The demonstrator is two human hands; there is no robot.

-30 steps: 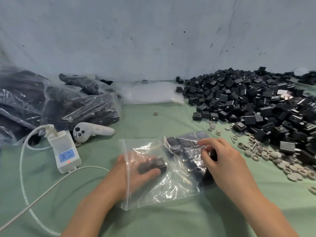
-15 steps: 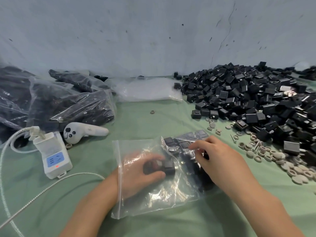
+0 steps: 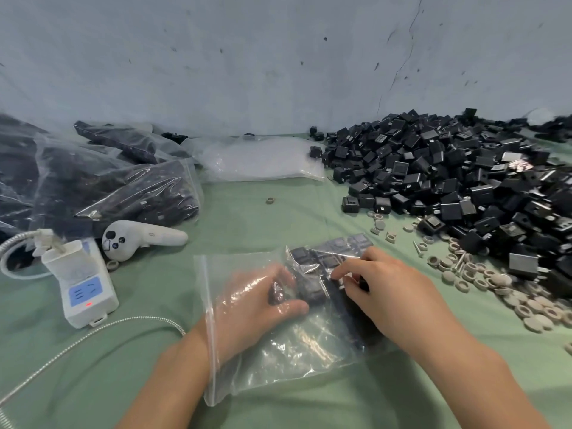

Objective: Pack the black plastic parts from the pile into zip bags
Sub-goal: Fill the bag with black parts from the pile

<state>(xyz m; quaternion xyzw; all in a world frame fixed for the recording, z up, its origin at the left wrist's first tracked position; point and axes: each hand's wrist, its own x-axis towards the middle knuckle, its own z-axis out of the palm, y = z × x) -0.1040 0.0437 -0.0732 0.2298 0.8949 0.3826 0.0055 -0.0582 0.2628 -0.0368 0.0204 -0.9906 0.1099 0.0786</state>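
A clear zip bag lies on the green cloth in front of me, its open mouth facing left. My left hand is inside the bag, fingers closed on a black plastic part. Several black parts lie in rows at the bag's far end. My right hand rests on the outside of the bag at its right edge, pinching the plastic against the parts. The big pile of black plastic parts lies at the right.
Filled zip bags are heaped at the left, with empty bags by the wall. A white power strip with cable and a white controller lie left of the bag. Beige rings are scattered at the pile's near edge.
My left hand has pushed the black part deeper into the bag, rightwards, up against the packed rows. My right hand has stayed on the bag's right edge.
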